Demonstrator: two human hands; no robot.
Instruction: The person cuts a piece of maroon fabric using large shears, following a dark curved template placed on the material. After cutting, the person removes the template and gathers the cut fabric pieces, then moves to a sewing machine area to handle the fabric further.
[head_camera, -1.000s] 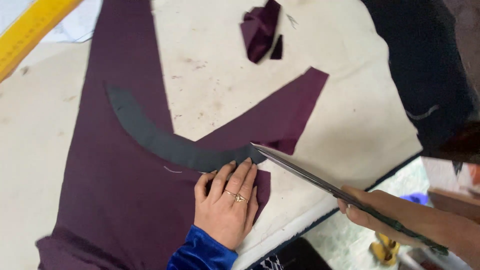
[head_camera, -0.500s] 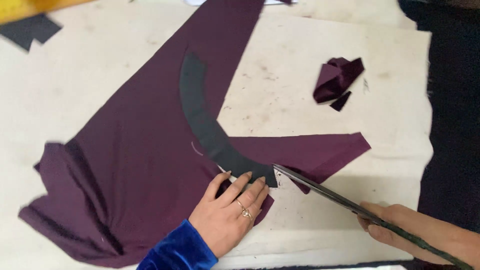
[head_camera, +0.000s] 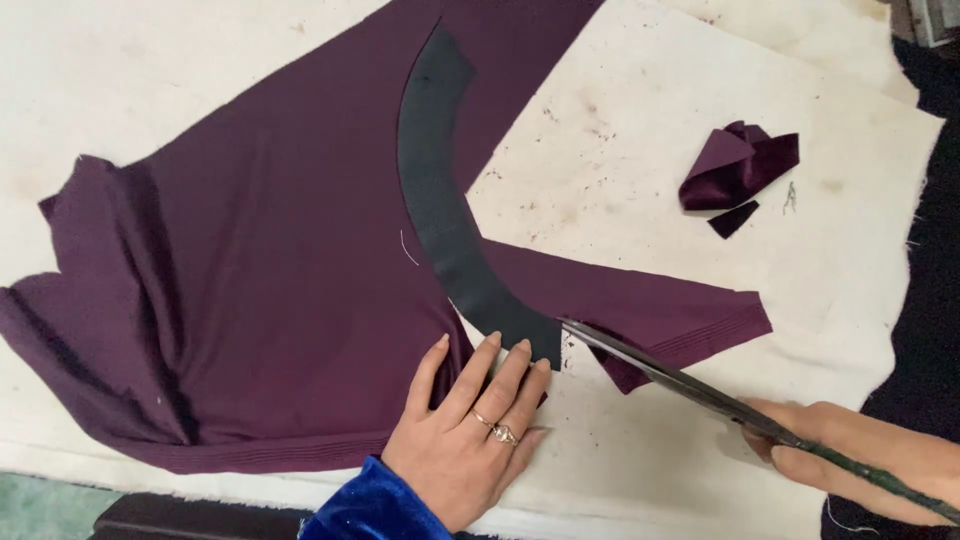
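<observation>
A large piece of dark purple fabric lies spread on a cream work surface. A curved dark grey pattern piece rests on the fabric along its cut edge. My left hand presses flat on the fabric just below the lower end of that piece, fingers apart, a ring on one finger. My right hand grips the handles of long metal scissors. The scissor tips touch the fabric at the end of the grey piece.
A crumpled purple fabric scrap with a small offcut lies at the upper right. Black cloth borders the right edge of the surface. The fabric bunches into folds at the left.
The view has shifted, so the fabric and scrap sit more to the right and lower. My left hand still presses the fabric and the scissors stay at the pattern's end.
</observation>
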